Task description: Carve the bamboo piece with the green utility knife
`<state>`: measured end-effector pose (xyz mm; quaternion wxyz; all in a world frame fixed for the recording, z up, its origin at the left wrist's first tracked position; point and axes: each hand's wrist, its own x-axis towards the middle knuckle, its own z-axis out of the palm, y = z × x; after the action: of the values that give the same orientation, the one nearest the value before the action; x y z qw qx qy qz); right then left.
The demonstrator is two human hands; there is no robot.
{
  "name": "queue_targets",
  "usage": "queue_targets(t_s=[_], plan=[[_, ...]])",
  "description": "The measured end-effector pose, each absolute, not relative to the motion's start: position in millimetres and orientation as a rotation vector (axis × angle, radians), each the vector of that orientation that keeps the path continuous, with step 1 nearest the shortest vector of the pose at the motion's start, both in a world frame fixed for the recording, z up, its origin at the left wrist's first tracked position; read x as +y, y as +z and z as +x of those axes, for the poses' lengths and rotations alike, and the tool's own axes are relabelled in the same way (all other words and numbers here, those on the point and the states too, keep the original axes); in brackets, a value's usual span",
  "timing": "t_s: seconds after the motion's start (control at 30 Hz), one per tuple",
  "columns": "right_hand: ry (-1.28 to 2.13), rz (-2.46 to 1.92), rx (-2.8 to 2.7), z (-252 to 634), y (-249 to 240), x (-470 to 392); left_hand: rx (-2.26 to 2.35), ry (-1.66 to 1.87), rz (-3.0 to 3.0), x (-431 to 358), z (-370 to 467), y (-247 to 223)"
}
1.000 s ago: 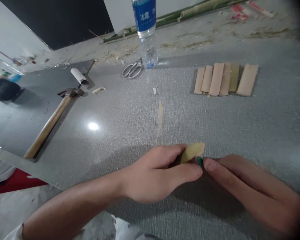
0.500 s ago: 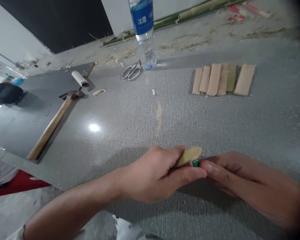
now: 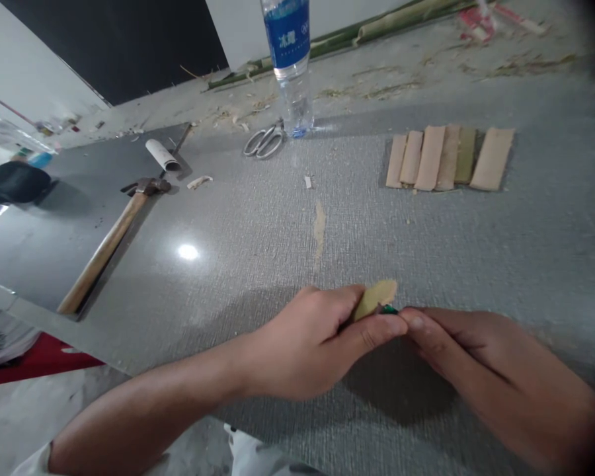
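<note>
The left hand (image 3: pixel 307 350) is closed around the pale green strip (image 3: pixel 381 295), whose long axis points far and right. The right hand (image 3: pixel 469 350), fingers pinched, seems to hold the small green tool (image 3: pixel 389 309) at the strip's near edge.

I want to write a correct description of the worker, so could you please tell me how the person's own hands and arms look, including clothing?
The left hand and right hand are ungloved, with no ring or watch visible. The left forearm is bare down to a pale, whitish sleeve. The right arm shows no sleeve before the dark picture edge.
</note>
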<state>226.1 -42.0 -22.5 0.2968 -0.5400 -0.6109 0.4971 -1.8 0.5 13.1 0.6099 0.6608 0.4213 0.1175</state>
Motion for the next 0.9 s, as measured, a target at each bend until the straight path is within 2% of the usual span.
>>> queue_targets(t_s=[0.47,0.9], plan=[[0.827,-1.511,-1.86,227.3,-38.1,-51.8,1.014,0.242,1.42,-4.1,3.1,18.1],[0.647,-1.477,-1.88,222.3,-26.7,-44.4,0.998,0.275,1.317,-6.8,3.0,12.2]])
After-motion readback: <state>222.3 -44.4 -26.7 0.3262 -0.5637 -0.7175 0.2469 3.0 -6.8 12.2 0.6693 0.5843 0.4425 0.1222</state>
